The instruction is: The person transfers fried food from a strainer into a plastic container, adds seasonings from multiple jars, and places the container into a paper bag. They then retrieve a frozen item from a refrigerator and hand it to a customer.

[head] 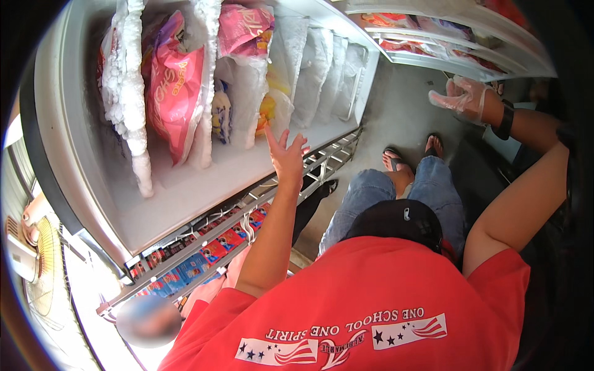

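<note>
My left hand [287,156] is bare and raised, fingers spread, just in front of the front edge of an open upright freezer [241,181]. Nothing is in it. Frost-covered shelves [125,92] divide the freezer. A pink printed plastic bag [178,99] lies between two of them, and a second pink bag [246,28] is deeper along the row. A clear bag with orange and yellow parts [274,111] sits behind my left fingertips. Out to the right, my right hand [464,96] wears a clear plastic glove, its thumb and fingers apart and holding nothing visible.
The freezer door [445,60] stands open at top right, with packed bags [427,46] in its bins. Alongside the freezer runs a metal rack [250,208] hung with red and blue packets [190,269]. A fan [48,259] and another person [204,292] are at left.
</note>
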The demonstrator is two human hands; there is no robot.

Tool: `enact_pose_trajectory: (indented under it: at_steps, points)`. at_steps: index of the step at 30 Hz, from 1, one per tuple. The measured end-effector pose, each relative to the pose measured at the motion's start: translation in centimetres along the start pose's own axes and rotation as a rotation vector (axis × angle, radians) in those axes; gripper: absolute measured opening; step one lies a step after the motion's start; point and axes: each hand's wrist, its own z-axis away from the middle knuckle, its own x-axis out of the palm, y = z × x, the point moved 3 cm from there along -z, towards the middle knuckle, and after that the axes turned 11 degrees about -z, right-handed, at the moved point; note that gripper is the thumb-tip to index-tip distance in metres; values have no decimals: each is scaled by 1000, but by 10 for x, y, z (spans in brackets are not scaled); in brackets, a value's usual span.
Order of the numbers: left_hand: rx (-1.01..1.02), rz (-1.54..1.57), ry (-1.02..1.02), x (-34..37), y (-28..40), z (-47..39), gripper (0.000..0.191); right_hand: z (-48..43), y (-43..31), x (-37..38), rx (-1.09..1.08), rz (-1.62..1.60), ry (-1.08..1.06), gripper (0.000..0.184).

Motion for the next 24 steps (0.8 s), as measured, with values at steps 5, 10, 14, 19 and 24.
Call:
enact_pose_trajectory:
  at_steps: [5, 10, 14, 19, 24]
  points:
    - [-36, 31, -7, 0, -11, -8, 107, 5, -9, -19, -51, 35, 141, 27]
    - [-57, 40, -32, 5, -24, -17, 107, 52, -48, -95, -180, 163, 865, 25]
    - [-115, 68, -56, 15, -48, -33, 107, 65, -114, -113, -501, 270, 1465, 24]
    - [-327, 356, -84, 24, -81, -48, 102, -7, -185, -46, -785, 226, 1440, 23]
    - [-412, 391, -55, 16, -84, -36, 94, -109, -180, 54, -642, -167, 728, 14]
